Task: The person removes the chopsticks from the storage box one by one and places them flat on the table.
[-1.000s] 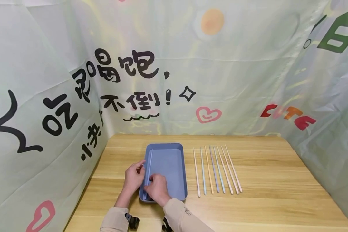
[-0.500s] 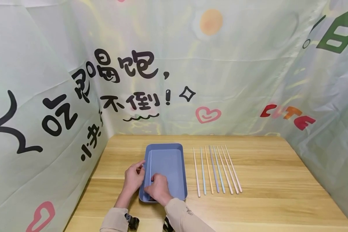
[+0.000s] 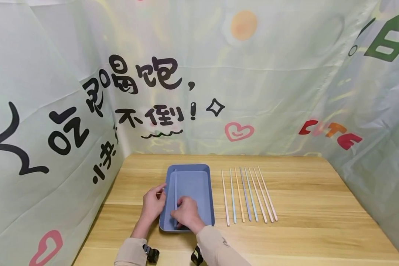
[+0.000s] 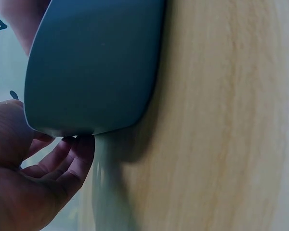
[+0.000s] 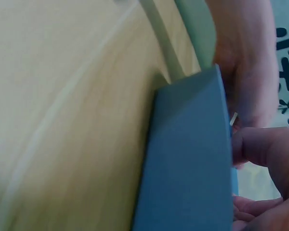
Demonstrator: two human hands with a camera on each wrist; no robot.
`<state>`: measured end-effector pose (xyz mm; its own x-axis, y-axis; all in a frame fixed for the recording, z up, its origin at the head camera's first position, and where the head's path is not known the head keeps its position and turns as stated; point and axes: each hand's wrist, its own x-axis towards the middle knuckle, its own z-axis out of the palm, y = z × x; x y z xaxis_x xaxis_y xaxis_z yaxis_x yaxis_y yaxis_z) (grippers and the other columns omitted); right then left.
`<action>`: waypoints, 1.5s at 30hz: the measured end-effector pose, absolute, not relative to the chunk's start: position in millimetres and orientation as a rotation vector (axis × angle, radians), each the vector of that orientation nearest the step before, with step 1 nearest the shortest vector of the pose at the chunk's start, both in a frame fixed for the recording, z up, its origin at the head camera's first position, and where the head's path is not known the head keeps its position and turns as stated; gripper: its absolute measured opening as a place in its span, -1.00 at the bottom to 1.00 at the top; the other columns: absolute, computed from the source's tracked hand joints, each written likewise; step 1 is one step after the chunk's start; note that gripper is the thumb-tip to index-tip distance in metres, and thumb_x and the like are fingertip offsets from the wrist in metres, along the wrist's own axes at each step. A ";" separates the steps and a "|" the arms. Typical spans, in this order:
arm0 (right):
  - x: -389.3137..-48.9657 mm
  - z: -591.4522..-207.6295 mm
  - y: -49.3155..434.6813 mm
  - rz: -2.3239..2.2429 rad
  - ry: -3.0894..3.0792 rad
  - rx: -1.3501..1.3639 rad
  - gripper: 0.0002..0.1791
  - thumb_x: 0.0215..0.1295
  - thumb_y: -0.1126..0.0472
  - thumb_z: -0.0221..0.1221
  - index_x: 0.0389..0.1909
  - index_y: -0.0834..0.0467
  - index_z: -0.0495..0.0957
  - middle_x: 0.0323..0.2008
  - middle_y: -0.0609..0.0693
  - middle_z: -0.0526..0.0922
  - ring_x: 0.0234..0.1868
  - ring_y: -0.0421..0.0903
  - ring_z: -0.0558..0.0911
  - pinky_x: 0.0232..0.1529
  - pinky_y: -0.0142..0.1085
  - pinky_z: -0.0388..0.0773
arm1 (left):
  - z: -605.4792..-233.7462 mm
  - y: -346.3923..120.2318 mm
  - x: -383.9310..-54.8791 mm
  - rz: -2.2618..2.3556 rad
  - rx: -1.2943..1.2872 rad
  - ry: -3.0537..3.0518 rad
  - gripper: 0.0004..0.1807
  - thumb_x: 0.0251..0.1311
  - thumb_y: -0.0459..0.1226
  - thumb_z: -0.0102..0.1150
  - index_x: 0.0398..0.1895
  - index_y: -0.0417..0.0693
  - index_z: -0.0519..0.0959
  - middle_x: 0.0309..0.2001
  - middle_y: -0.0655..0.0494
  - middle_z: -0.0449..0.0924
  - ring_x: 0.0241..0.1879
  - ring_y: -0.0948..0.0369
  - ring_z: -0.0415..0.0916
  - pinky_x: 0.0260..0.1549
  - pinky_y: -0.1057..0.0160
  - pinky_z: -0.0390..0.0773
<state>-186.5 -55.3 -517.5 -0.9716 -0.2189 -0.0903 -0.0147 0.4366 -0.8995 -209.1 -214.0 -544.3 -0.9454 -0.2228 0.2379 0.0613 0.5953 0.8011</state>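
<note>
A blue tray (image 3: 194, 199) lies lengthwise on the wooden table. My left hand (image 3: 154, 202) is at its left side and holds the rim; in the left wrist view the fingers (image 4: 77, 166) curl up against the tray's outer wall. Inside the tray, my right hand (image 3: 186, 213) pinches a slim bluish chopstick (image 3: 176, 184) near its close end. The chopstick points away from me, left of the tray's middle, with its lower part partly hidden by the fingers. In the right wrist view the tray wall (image 5: 188, 154) covers much of the right hand (image 5: 274, 168).
Right of the tray, several pastel chopsticks (image 3: 242, 194) lie side by side on the table (image 3: 319, 207), pink, blue, orange and purple. Printed cloth (image 3: 269, 92) hangs behind the table and at both sides. Each wrist carries a small black camera (image 3: 151, 254).
My right hand has shifted right across the tray, bringing the chopstick from near the left wall toward the middle. The left hand stays at the rim; the chopsticks on the table have not moved.
</note>
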 end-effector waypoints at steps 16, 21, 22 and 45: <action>-202.7 -487.7 -6.0 -1.702 2.454 -0.172 -0.64 0.19 0.41 0.31 -0.01 0.43 0.53 -0.52 -0.01 0.59 -0.75 -0.19 0.56 -0.57 -0.28 0.63 | -542.6 -211.8 -208.7 -1.292 0.179 -2.545 -0.61 0.39 -0.44 0.15 0.25 -0.20 0.67 -0.11 -0.12 0.71 -0.14 0.04 0.70 -0.24 0.30 0.65; -207.5 -483.4 10.4 -1.749 2.447 -0.110 -0.62 0.16 0.42 0.28 0.01 0.44 0.52 -0.49 0.00 0.57 -0.75 -0.20 0.55 -0.59 -0.27 0.65 | -542.7 -213.1 -208.9 -1.289 0.181 -2.562 -0.60 0.40 -0.44 0.13 0.26 -0.21 0.67 -0.11 -0.13 0.70 -0.13 0.04 0.69 -0.23 0.29 0.64; -208.4 -482.5 14.1 -1.756 2.442 -0.091 -0.62 0.16 0.43 0.27 0.01 0.44 0.51 -0.48 0.00 0.56 -0.74 -0.20 0.55 -0.59 -0.26 0.66 | -542.8 -213.3 -209.0 -1.290 0.182 -2.563 -0.60 0.40 -0.44 0.13 0.25 -0.22 0.67 -0.11 -0.14 0.70 -0.13 0.03 0.69 -0.23 0.29 0.64; -223.3 -476.9 102.5 -1.785 2.476 0.172 -0.59 0.20 0.42 0.18 0.10 0.39 0.50 -0.34 0.07 0.54 -0.49 -0.07 0.62 -0.41 -0.18 0.74 | -540.9 -214.4 -208.3 -1.307 0.174 -2.564 -0.60 0.39 -0.46 0.13 0.25 -0.23 0.66 -0.12 -0.15 0.70 -0.14 0.05 0.68 -0.27 0.32 0.63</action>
